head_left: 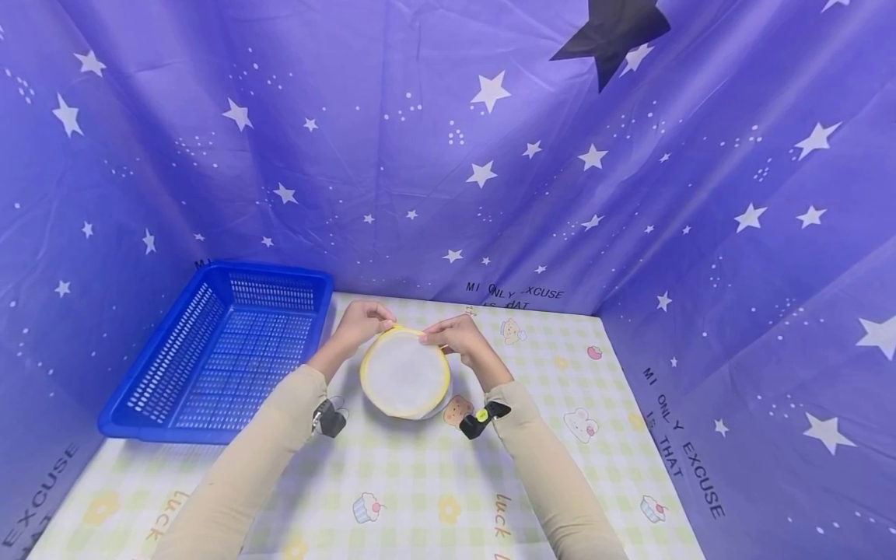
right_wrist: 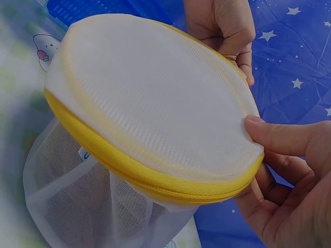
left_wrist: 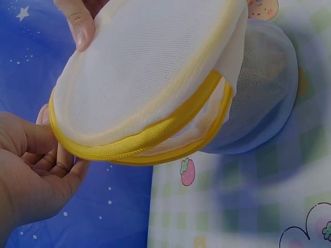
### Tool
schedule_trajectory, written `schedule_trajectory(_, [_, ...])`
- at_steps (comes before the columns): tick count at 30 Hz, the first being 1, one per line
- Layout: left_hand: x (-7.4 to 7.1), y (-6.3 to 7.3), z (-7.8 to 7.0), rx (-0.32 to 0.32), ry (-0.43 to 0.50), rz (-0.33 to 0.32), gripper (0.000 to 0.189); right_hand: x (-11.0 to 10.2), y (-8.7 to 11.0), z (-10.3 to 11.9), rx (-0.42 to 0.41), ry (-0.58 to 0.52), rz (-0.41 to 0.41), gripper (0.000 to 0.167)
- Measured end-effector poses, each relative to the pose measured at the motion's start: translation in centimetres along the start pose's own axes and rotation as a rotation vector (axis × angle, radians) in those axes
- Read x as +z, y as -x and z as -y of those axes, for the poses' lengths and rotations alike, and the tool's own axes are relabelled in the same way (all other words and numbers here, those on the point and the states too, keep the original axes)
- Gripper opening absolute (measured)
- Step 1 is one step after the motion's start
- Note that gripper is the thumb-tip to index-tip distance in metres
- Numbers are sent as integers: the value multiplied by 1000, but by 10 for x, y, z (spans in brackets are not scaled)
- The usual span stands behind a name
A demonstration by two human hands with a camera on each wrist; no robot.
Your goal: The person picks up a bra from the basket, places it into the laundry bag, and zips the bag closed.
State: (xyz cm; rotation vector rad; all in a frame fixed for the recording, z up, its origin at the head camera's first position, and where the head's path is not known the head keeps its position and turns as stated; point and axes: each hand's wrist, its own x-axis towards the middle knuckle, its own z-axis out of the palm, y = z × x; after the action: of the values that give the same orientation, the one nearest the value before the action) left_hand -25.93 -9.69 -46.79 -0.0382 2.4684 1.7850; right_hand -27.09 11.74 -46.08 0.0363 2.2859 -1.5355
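A round white mesh laundry bag (head_left: 404,373) with yellow zipper trim stands on the table. At the far rim, my left hand (head_left: 363,323) pinches the yellow edge; its fingertips are partly hidden behind the trim (left_wrist: 124,147), so I cannot tell if a zipper pull is between them. My right hand (right_wrist: 292,173) grips the rim beside it, thumb on the mesh lid (right_wrist: 155,93) and fingers underneath. In the left wrist view, two yellow bands stand apart with a gap between them. Below the lid, the sheer mesh side (left_wrist: 264,82) hangs in folds.
A blue plastic basket (head_left: 210,432) with perforated walls stands at the left of the table. The table wears a checked cloth (head_left: 546,482) with printed cartoons. Blue star-printed curtains (head_left: 392,155) enclose the back and both sides.
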Motion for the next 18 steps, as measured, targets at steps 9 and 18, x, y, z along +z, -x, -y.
schedule_trajectory(9, [-1, 0, 1, -15, 9, -17, 6, -1, 1, 0, -2, 6, -4, 24])
schedule_trajectory(18, [-4, 0, 4, -17, 50, -31, 13, -7, 1, -4, 20, -14, -28, 24])
